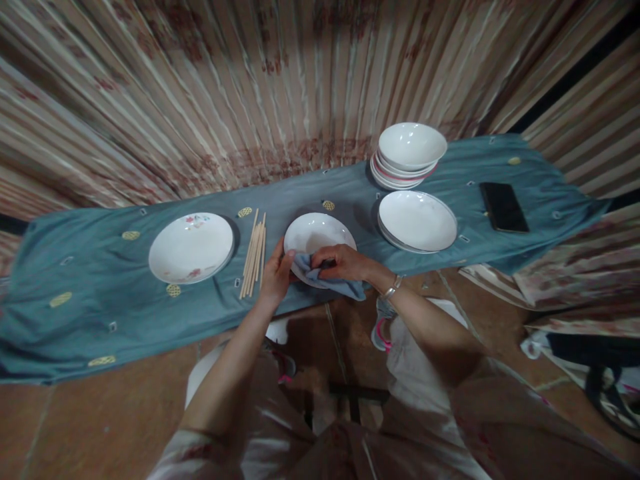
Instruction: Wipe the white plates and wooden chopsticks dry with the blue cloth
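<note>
A white bowl (320,230) is at the near edge of the cloth-covered table, in front of me. My left hand (277,273) grips its left rim, with the thumb over the edge. In my right hand (343,262) is a bunched blue-grey cloth (345,287), pressed against the near inside of the bowl; one end hangs over the rim. A silver bracelet circles my right wrist. Just left of my left hand lies a bundle of wooden chopsticks (254,257). Whether the bowl's base touches the table is hidden.
Stacked flower-patterned plates (191,248) lie on the left of the blue-green tablecloth (130,320). To the right are stacked shallow plates (417,221), a stack of bowls (413,147) behind them, and a black phone (504,207). A pleated curtain (300,87) hangs behind the table.
</note>
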{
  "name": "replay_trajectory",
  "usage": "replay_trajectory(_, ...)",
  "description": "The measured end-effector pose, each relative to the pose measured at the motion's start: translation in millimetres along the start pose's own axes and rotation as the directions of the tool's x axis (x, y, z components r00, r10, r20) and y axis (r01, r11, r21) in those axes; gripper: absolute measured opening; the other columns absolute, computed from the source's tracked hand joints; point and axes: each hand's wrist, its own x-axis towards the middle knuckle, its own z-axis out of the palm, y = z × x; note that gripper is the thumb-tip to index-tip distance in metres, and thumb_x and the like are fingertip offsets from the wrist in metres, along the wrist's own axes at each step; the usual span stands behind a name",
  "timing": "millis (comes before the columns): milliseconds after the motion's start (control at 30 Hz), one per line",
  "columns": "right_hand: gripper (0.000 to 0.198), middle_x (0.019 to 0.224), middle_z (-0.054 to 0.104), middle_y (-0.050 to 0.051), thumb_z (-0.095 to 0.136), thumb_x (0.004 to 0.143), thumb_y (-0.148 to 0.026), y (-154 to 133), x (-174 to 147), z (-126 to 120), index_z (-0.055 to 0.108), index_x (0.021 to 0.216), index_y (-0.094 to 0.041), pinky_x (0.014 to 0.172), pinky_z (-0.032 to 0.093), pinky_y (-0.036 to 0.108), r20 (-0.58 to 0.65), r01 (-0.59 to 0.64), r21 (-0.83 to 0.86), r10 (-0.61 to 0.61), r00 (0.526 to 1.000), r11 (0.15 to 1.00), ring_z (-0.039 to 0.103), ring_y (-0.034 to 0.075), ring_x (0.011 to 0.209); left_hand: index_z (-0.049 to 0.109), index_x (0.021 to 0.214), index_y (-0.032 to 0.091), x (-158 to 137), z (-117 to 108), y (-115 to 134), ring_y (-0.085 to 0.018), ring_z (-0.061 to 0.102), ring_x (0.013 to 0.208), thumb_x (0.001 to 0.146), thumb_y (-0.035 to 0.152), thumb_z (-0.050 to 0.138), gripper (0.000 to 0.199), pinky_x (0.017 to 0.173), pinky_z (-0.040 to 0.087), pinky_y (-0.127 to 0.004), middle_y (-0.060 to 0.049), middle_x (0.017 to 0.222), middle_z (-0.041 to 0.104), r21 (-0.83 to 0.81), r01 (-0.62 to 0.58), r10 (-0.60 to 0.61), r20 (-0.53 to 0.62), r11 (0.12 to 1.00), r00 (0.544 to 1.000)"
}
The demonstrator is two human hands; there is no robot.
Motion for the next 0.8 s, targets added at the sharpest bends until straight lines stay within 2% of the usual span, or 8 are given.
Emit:
replay_trajectory(67,0.015,0.086,0.071,-0.001,0.063,0.072,-0.015,1,-3,-4,0.072,0.084,-0.017,0.079,0.047,0.025,-0.007,-0.016,-0.039,0.016,1.0,0.999,0.063,0.014,0.081,0.054,0.135,0.018,1,0,-1,-0.01,0.052,0.057,0.078,0.054,0.067,0.069,0.047,0.051,-0.02,-0.001,0.077,0.062,-0.003,0.0,0.0,0.004,1.0,1.0)
replay_trajectory(233,0.019,0.087,0.071,-0.001,0.063,0.069,-0.012,6,-10,-12,0.073,0.085,-0.018,0.079,0.046,0.024,-0.034,-0.083,-0.139,0.079,0.996,0.987,0.063,0.014,0.08,0.053,0.137,0.019,3,0,-2,-0.013,0.059,0.064,0.076,0.055,0.067,0.072,0.048,0.052,-0.02,-0.005,0.093,0.068,-0.012,0.011,-0.011,-0.004,1.0,1.0)
replay_trajectory(433,0.023,0.085,0.074,-0.001,0.061,0.069,-0.01,13,-13,-18,0.074,0.086,-0.018,0.077,0.047,0.024,-0.101,-0.144,-0.187,0.127,0.987,0.972,0.065,0.015,0.079,0.053,0.138,0.02,4,0,-2,-0.016,0.064,0.075,0.078,0.053,0.066,0.071,0.052,0.054,-0.021,-0.008,0.104,0.069,-0.004,0.018,-0.018,-0.017,1.0,1.0)
replay_trajectory(667,0.022,0.087,0.075,0.004,0.062,0.071,-0.008,17,-8,-29,0.075,0.087,-0.017,0.076,0.048,0.027,-0.216,-0.243,-0.362,0.172,0.961,0.9,0.066,0.017,0.078,0.054,0.137,0.019,3,0,0,-0.016,0.063,0.078,0.078,0.051,0.067,0.069,0.053,0.055,-0.021,-0.009,0.111,0.067,-0.014,0.015,-0.016,-0.034,1.0,0.999)
replay_trajectory(800,0.023,0.092,0.075,0.006,0.062,0.073,-0.011,21,-2,-30,0.075,0.093,-0.015,0.078,0.048,0.028,-0.258,-0.276,-0.394,0.183,0.949,0.877,0.067,0.018,0.081,0.054,0.137,0.019,2,1,1,-0.016,0.062,0.079,0.078,0.052,0.067,0.069,0.052,0.055,-0.021,-0.009,0.116,0.066,-0.014,0.015,-0.015,-0.03,1.0,0.999)
